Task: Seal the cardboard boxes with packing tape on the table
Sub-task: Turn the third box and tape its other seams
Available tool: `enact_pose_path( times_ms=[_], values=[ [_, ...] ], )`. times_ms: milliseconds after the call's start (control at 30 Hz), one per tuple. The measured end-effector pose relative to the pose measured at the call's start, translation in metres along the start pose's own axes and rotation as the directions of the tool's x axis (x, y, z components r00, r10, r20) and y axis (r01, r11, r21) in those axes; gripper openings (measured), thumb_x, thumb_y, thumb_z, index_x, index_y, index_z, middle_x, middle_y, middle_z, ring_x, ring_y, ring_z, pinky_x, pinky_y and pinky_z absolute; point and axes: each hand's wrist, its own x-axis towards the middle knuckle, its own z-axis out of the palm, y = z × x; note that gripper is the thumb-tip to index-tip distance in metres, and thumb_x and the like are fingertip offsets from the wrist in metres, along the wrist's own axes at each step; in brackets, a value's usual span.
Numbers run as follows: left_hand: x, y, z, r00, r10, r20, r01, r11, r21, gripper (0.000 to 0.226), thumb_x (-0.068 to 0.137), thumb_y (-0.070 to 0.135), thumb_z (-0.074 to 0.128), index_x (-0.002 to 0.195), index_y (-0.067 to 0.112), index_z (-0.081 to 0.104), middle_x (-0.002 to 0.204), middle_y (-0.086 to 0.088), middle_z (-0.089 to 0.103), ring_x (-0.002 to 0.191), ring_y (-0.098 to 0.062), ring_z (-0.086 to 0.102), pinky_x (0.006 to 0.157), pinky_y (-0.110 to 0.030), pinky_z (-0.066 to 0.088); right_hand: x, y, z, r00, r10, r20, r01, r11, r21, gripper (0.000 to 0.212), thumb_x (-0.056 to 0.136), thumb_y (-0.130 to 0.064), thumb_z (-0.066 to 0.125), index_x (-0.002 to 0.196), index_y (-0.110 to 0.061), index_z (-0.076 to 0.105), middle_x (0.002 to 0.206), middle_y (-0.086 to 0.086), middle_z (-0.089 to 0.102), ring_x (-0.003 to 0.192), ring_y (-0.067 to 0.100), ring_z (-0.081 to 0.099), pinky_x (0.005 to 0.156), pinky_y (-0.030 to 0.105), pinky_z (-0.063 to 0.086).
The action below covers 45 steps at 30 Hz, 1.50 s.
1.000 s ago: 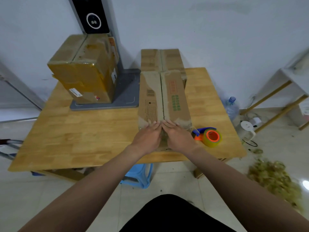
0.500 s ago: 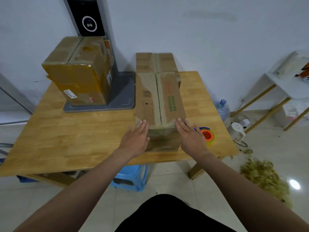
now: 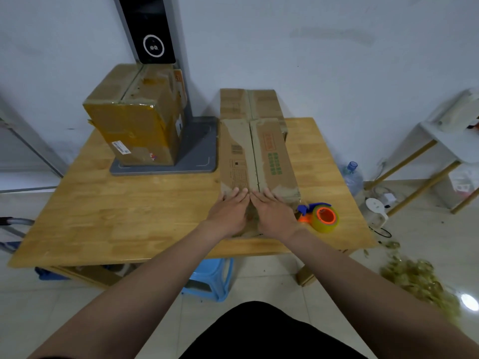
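Observation:
A long cardboard box with green and red print lies on the wooden table, its two top flaps meeting along a centre seam. My left hand and my right hand lie flat side by side on the box's near end, fingers extended over the seam, holding nothing. A tape dispenser with an orange core, blue handle and yellowish roll sits on the table just right of my right hand. A second box stands behind the long one. A larger taped box sits at the back left.
A grey stand base with a black pole-mounted device is at the table's back. A blue stool sits under the table. On the floor to the right are a water bottle, a white shelf and a heap of used tape.
My hands came back together over the seam at the box's near end, after having spread apart to its two corners half a second ago.

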Motion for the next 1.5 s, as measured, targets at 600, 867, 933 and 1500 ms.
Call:
enact_pose_path(
  times_ms=[600,867,933,1500],
  values=[
    [0.003,0.001,0.021,0.982,-0.177,-0.062,0.174,0.983,-0.054,0.085,0.106,0.059,0.023,0.161,0.004,-0.012,0.168,-0.015,-0.022,0.155,-0.028,-0.022,0.128,-0.048,-0.002,-0.033,0.065,0.021,0.973,0.188,-0.137,-0.197,0.979,-0.059,0.068,0.105,-0.04,0.032,0.16,-0.005,0.012,0.169,0.011,0.002,0.156,0.023,0.003,0.125,0.05,0.013],
    [0.017,0.006,0.019,0.953,-0.285,-0.105,0.243,0.923,-0.298,0.08,0.108,0.055,0.021,0.161,0.0,-0.002,0.166,-0.023,-0.021,0.154,-0.034,-0.023,0.128,-0.046,-0.001,-0.006,0.062,0.002,0.926,0.375,-0.04,-0.309,0.816,0.488,0.06,0.105,-0.034,0.043,0.147,0.006,0.027,0.149,0.025,0.039,0.131,0.043,0.048,0.1,0.048,0.046],
    [0.021,0.006,0.018,0.928,-0.336,-0.16,0.227,0.851,-0.474,0.076,0.109,0.048,0.029,0.162,0.001,0.002,0.168,-0.022,-0.018,0.155,-0.035,-0.019,0.128,-0.046,0.003,0.0,0.064,-0.003,0.906,0.421,-0.053,-0.318,0.756,0.572,0.046,0.104,-0.031,0.046,0.138,-0.001,0.037,0.13,0.021,0.056,0.114,0.04,0.06,0.084,0.043,0.051],
    [0.041,-0.029,0.044,0.837,-0.527,0.146,0.233,0.103,-0.967,0.066,0.105,0.051,0.045,0.158,0.016,0.026,0.155,-0.005,0.045,0.141,-0.028,0.044,0.118,-0.05,0.037,0.019,0.079,0.023,0.769,0.561,0.305,-0.405,0.059,0.912,0.043,0.103,-0.04,0.05,0.141,-0.018,0.054,0.134,0.005,0.061,0.122,0.028,0.056,0.105,0.045,0.046]
  ],
)
